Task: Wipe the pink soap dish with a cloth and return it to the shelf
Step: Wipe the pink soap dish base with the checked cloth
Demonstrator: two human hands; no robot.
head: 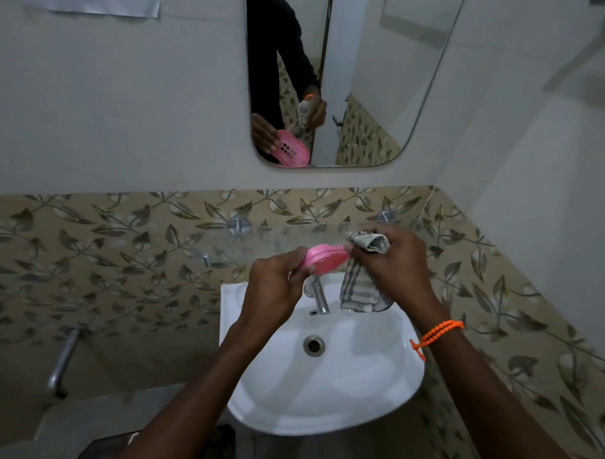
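Our left hand [275, 283] grips the pink soap dish [327, 258] by its left end, above the white basin [374, 386]. Right hand [392, 263] fingers curl round the checked cloth [359, 289], bunched against the dish's right end.

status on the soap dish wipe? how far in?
Done: pink soap dish is off the glass shelf, held by the left hand over the sink. In hand: right hand grips the checked cloth against the dish's end, mid-wipe. Left: finish wiping, return dish to the shelf.
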